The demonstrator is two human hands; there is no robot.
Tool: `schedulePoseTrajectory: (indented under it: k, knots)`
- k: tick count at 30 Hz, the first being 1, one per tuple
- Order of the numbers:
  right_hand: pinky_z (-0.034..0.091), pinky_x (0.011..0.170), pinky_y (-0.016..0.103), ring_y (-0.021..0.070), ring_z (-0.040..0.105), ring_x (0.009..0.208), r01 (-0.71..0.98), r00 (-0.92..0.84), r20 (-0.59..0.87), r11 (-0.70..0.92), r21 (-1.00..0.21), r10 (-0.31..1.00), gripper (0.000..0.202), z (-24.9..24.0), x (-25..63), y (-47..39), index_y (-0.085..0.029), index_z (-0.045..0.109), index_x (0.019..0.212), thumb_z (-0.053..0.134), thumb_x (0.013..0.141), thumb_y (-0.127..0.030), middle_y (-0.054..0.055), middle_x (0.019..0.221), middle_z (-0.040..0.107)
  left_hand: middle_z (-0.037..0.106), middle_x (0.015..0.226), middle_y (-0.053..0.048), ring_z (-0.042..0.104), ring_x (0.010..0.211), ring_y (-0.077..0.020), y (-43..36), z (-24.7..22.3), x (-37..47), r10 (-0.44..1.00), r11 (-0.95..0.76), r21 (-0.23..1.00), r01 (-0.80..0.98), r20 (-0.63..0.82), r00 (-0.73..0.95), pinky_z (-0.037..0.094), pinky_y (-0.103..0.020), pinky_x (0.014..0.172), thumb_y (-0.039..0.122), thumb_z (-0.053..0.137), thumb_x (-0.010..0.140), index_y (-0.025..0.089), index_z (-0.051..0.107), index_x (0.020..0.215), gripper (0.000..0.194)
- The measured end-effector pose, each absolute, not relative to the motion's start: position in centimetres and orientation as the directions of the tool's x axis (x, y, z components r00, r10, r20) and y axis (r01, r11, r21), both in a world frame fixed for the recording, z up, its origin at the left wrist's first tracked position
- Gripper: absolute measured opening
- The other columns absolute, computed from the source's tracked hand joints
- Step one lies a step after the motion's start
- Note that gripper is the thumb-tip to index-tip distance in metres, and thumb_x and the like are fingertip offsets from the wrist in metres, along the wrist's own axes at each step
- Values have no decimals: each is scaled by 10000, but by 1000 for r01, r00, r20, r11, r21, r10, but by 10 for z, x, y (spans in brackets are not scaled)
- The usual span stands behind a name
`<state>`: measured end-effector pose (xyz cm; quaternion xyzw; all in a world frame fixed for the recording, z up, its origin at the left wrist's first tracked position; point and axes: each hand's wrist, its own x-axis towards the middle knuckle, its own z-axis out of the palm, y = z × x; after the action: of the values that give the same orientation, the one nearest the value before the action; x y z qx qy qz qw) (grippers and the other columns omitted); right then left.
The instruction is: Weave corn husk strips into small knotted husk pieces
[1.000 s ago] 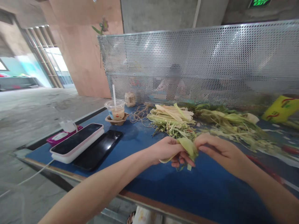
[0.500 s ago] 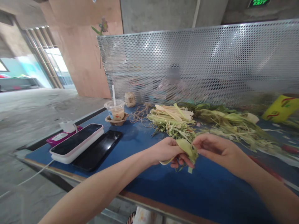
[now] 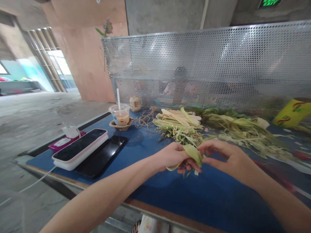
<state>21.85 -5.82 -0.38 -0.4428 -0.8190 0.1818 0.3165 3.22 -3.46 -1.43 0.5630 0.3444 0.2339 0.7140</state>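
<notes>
My left hand [image 3: 176,157] is closed on a folded pale-green corn husk [image 3: 193,152], held above the blue tabletop. A curled strip hangs below its wrist side, and thin green shreds poke out under the fingers. My right hand [image 3: 221,154] is at the right edge of this husk, fingertips touching it, thumb and fingers apart. Just beyond the hands lies a pile of trimmed corn husks [image 3: 178,118], pale strips on top and frayed green ends towards me. More loose green husks [image 3: 233,124] spread to the right of the pile.
A drink cup [image 3: 121,116] in a cardboard holder, a tangle of twine [image 3: 147,119] and two phones [image 3: 102,157] occupy the left side. A perforated metal panel [image 3: 150,61] bounds the table's back; a person sits behind it. A yellow roll [image 3: 291,113] stands far right.
My right hand has shifted slightly left, its thumb and fingers spread wider at the husk's edge. The husk in my left hand has tilted slightly; the left arm is nearly still.
</notes>
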Motion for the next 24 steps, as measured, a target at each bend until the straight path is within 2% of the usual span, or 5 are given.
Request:
schedulePoseTrajectory:
  k: [4,8,13,19,24]
  knots:
    - [470,670,278,155,569,728,572,-462,446,642,-511,766,59,-4,215,-57,-226,606,707,584,754,-255,19,776,610,654,596,-61,435,410,-51,-35,-16,33,728,202,974,100,-217,650,329,-163,341,167,464,757,82,619,640,212]
    - [470,627,265,150,571,700,586,-483,465,668,-459,742,51,-4,213,-59,-228,605,748,587,756,-275,22,782,615,632,558,-39,432,388,-51,-35,-17,34,756,204,974,96,-219,617,330,-161,325,129,455,733,91,600,608,195]
    - [476,690,300,175,583,754,622,-464,573,709,-332,675,53,-10,207,-62,-220,577,781,596,746,-255,37,811,626,611,539,-31,434,388,-49,-35,-16,36,784,219,975,42,-201,587,325,-158,322,150,473,732,94,584,589,190]
    - [474,576,258,147,562,628,679,-352,530,601,-423,771,99,-13,204,-64,-224,580,847,576,748,-216,8,728,611,614,545,-26,410,379,-46,-36,-16,37,777,218,975,47,-202,596,317,-161,331,208,475,766,100,587,636,202]
    - [454,664,294,168,546,725,638,-412,579,677,-368,703,48,-14,206,-61,-217,549,744,552,784,-244,23,742,585,584,503,11,353,296,-25,-35,-16,36,800,138,976,169,-211,561,297,-170,318,219,447,778,109,543,567,256]
